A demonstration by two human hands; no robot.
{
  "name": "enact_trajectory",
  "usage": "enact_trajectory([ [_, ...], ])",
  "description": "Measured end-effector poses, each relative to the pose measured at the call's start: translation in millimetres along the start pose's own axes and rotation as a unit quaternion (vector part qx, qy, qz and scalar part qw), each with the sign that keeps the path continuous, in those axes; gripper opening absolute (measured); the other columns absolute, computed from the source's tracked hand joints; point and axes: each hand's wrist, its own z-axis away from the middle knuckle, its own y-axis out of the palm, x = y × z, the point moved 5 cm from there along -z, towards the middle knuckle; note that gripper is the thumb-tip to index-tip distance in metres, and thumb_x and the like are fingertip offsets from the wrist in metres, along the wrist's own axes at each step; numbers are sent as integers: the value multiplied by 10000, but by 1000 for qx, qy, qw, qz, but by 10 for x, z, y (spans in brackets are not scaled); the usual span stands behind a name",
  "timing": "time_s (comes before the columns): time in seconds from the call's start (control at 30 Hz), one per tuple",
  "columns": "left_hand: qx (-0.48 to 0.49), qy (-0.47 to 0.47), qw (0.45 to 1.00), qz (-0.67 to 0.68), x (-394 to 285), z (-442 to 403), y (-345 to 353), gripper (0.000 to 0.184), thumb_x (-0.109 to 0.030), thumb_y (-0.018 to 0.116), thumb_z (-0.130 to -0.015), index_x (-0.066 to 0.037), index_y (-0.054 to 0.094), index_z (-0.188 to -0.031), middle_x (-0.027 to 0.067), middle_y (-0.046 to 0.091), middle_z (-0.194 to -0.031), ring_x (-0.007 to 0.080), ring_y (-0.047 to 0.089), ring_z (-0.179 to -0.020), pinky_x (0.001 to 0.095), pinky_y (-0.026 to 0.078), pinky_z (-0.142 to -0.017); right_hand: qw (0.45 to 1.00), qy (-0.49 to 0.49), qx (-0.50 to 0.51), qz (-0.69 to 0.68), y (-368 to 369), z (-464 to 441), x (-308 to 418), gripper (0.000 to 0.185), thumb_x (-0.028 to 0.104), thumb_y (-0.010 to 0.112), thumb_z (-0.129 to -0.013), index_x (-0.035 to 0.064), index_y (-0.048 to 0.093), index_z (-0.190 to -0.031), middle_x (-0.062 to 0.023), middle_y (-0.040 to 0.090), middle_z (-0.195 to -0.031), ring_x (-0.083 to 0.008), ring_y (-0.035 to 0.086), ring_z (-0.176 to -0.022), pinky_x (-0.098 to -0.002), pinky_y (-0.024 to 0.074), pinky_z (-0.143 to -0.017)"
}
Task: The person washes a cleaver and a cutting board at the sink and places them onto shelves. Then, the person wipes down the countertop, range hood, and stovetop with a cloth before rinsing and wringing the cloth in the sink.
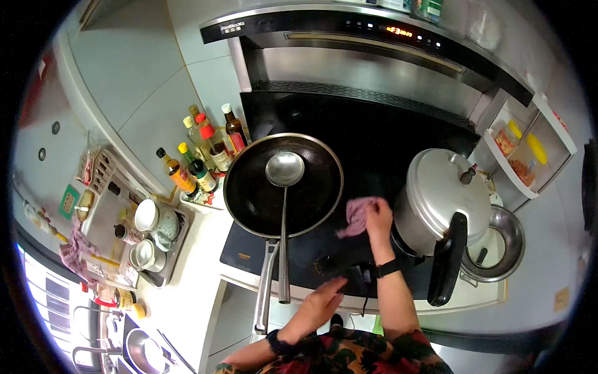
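A purple cloth (pixel 357 217) is gripped in my right hand (pixel 379 219), over the black cooktop (pixel 367 156) between the pan and the pressure cooker. Nearer the cooktop's front edge is my left hand (pixel 319 305), its fingers apart and nothing in it, to the right of the pan's handle. A dark frying pan (pixel 249 199) sits on the left of the cooktop, with a metal ladle (pixel 285 169) lying in it and the ladle's handle reaching over the rim. On the right stands the silver pressure cooker (pixel 430 193), lid on, its black handle pointing toward me.
Several sauce bottles (pixel 202 168) stand left of the pan. Cups (pixel 147 215) sit on a tray farther left, near a sink (pixel 146 349). A metal bowl (pixel 514 243) is right of the cooker, below a corner shelf (pixel 548 174). The range hood (pixel 374 25) overhangs the back.
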Motion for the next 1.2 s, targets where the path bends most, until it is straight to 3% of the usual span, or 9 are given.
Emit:
enact_trajectory([
  [0.2,79,101,988,81,-625,347,-377,413,-10,519,-791,-36,444,-1197,171,449,-1219,305,423,-1146,352,390,-919,951,-61,-10,-303,-220,-196,960,184,114,470,-863,-36,521,-958,-63,570,-907,-103,501,-790,-250,410,-738],
  [0.3,57,205,953,-217,-949,466,-715,472,-129,613,-749,-95,463,-1196,132,391,-1280,311,312,-1227,419,304,-988,938,-31,16,-345,-233,-254,1219,177,108,465,-871,-18,520,-982,-48,565,-900,-93,505,-780,-230,421,-712],
  [0.53,-81,-4,970,-230,-140,512,-1113,733,-96,650,-670,-135,287,-1306,170,298,-1320,348,252,-1248,458,280,-977,934,-18,41,-355,-286,-399,1581,180,126,469,-871,-6,524,-980,-42,567,-860,-93,526,-707,-232,447,-596],
  [0.63,-29,-249,955,159,105,626,-1121,803,38,549,-627,-155,231,-1339,141,528,-1073,166,576,-759,285,481,-606,947,-42,13,-317,-325,-484,1643,177,144,469,-871,11,530,-971,-28,570,-811,-86,524,-648,-222,441,-528],
  [0.73,-43,-187,973,130,282,703,-1400,792,56,532,-615,-148,265,-1333,94,576,-929,93,505,-545,235,430,-459,949,-7,25,-313,-360,-524,1678,154,144,464,-872,26,532,-942,-23,567,-780,-80,516,-603,-220,426,-469],
  [0.8,-30,-205,974,90,367,789,-1729,761,57,515,-612,-143,309,-1316,105,580,-950,105,525,-567,237,443,-486,947,13,9,-321,-356,-550,1682,146,147,463,-871,34,531,-933,-21,563,-767,-79,511,-584,-220,418,-451],
  [0.87,-65,-109,985,-120,444,811,-2113,688,26,561,-622,-114,372,-1268,144,585,-1010,204,602,-797,289,471,-703,944,38,-7,-329,-338,-588,1606,138,150,463,-870,42,529,-924,-19,559,-754,-79,505,-566,-220,410,-434],
  [1.0,-79,-177,957,-216,627,779,-2617,674,5,611,-624,-102,386,-1251,144,574,-1036,259,585,-891,317,450,-787,944,100,-19,-313,-127,-701,1336,138,170,462,-873,53,508,-930,-24,538,-724,-105,490,-541,-229,406,-428],
  [1.2,-40,-238,970,25,703,752,-2909,662,-65,664,-686,-96,361,-1274,109,536,-959,162,507,-880,273,426,-787,850,242,23,-467,271,-839,1058,173,183,432,-890,72,449,-1023,-94,519,-966,-201,532,-790,-376,486,-658],
])
